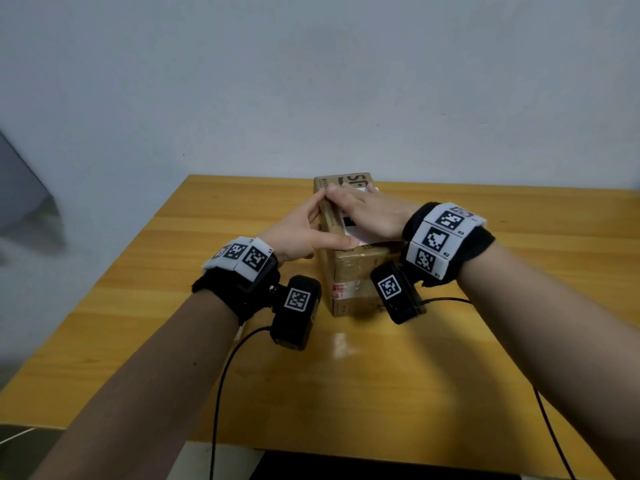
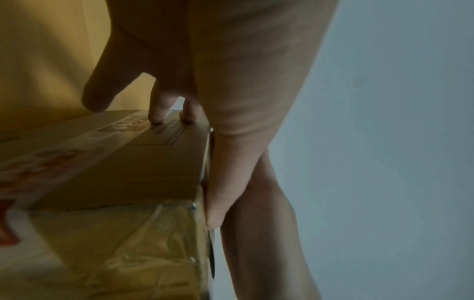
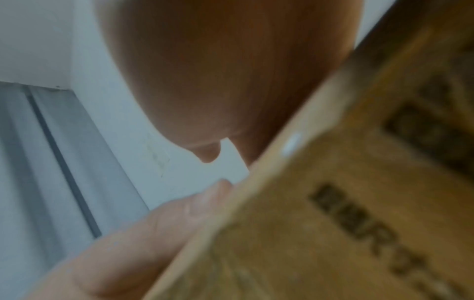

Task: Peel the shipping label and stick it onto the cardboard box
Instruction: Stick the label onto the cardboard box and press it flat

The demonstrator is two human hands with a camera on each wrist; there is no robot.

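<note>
A brown cardboard box (image 1: 353, 271) with clear tape stands lengthwise in the middle of the wooden table (image 1: 485, 341). A white shipping label (image 1: 356, 233) lies on its top, mostly covered. My right hand (image 1: 370, 211) lies flat on the label, fingers straight and pointing to the far left. My left hand (image 1: 301, 230) is at the box's left side: its thumb presses the label's near left corner and its straight fingers touch the upper left edge. In the left wrist view the fingertips (image 2: 156, 115) rest on the box (image 2: 128, 172). The right wrist view is blurred, with the palm (image 3: 231, 71) over the box (image 3: 333, 223).
A pale wall rises close behind the table's far edge. Black cables (image 1: 221, 375) run from both wrist cameras over the near edge. A grey object (image 1: 24, 195) stands off the table at the far left. Bare tabletop lies on both sides of the box.
</note>
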